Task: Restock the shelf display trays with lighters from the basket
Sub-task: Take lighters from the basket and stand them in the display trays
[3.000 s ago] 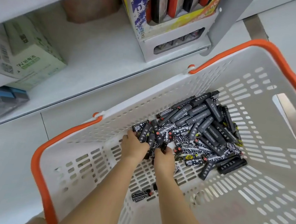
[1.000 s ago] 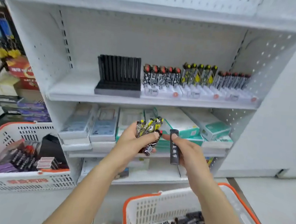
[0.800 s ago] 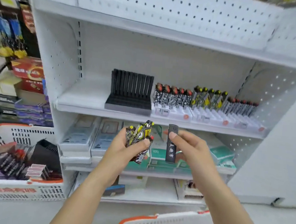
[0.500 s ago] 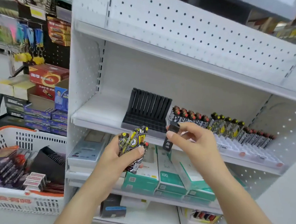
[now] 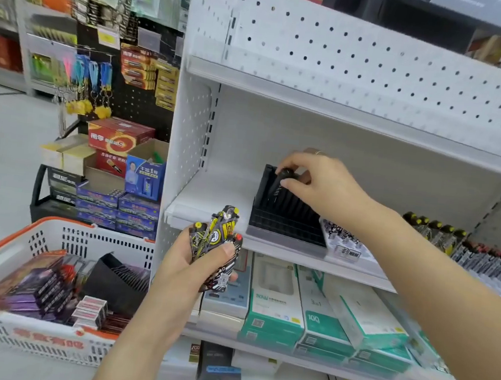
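Observation:
My right hand point(image 5: 317, 184) pinches a black lighter point(image 5: 277, 183) by its top. The lighter's lower end is in the back left slots of the black display tray point(image 5: 285, 224) on the middle shelf. My left hand point(image 5: 195, 264) is lower, in front of the shelf edge, gripping a bunch of patterned lighters point(image 5: 217, 242), yellow-black and black-white. Right of the black tray stand white trays with rows of lighters point(image 5: 460, 243). The basket I took the lighters from is out of view.
Boxed goods point(image 5: 316, 314) fill the shelf below. An orange-rimmed white basket point(image 5: 15, 298) with packets and a black tray stands at the lower left. Behind it are stacked cartons point(image 5: 116, 157) and hanging keyrings. A perforated shelf back point(image 5: 379, 67) is overhead.
My right hand has carried the black lighter up and left from mid-air to the black tray's back left slots. The view tilted upward; the left hand keeps its bunch.

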A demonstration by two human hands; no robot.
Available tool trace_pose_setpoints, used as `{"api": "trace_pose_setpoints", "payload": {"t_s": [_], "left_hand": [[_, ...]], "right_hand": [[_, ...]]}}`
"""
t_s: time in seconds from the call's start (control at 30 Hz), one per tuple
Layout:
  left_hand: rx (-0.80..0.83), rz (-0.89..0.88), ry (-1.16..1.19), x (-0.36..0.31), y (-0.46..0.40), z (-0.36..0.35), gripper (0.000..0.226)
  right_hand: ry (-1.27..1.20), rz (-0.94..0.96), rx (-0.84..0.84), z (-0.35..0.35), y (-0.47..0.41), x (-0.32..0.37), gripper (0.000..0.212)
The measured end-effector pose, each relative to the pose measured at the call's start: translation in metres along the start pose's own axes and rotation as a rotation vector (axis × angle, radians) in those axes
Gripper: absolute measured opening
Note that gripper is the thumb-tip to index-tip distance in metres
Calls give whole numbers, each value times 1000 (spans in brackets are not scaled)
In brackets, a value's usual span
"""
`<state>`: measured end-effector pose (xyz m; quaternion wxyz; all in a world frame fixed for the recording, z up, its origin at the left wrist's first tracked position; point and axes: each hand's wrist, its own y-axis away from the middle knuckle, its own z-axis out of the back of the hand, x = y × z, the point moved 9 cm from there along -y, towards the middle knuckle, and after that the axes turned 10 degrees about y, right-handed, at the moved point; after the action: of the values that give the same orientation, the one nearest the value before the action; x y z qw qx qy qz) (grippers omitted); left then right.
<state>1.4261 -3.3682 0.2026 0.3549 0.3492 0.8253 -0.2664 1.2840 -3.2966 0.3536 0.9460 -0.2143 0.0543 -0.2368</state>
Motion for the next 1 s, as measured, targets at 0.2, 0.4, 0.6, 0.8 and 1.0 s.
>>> {"api": "trace_pose_setpoints", "payload": {"t_s": [0.2,0.4,0.6,0.8,1.0], "left_hand": [[42,24,-16,3,0,-7,39],[16,29,63,-1,-1,-7,34],[4,34,67,-1,0,-7,36],[8,32,72,-1,0,-10,36],[-10,33,81,-1,1,-12,36]], "right_hand": [[91,80,149,-18,-5,4,17],[177,117,219,-16,-14,8,25],[227,35,67,-16,-20,0,32],[148,-61,-156,6,4,-11,29],[111,72,6,-23,36,7,29]]}}
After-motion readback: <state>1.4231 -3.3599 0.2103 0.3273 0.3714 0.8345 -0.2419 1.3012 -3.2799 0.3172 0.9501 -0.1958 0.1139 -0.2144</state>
